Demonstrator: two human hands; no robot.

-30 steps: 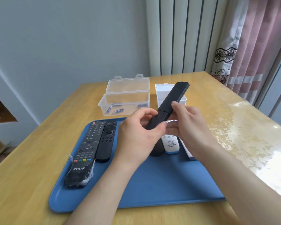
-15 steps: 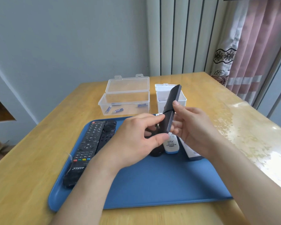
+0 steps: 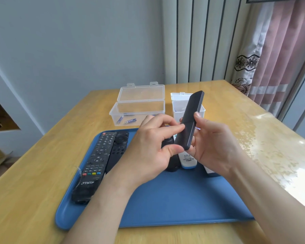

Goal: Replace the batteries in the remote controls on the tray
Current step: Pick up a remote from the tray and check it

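In the clear box (image 3: 114,112), loose blue batteries (image 3: 130,121)

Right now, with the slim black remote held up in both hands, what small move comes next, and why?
Probably slide the lower back panel off with the left hand: the black remote shows its plain back, a seam crosses it, and the right hand steadies it.

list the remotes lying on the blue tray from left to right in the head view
THTF remote → black remote with round dial → dark remote half under the left hand → white remote with blue end; one more lies mostly hidden behind the right hand.
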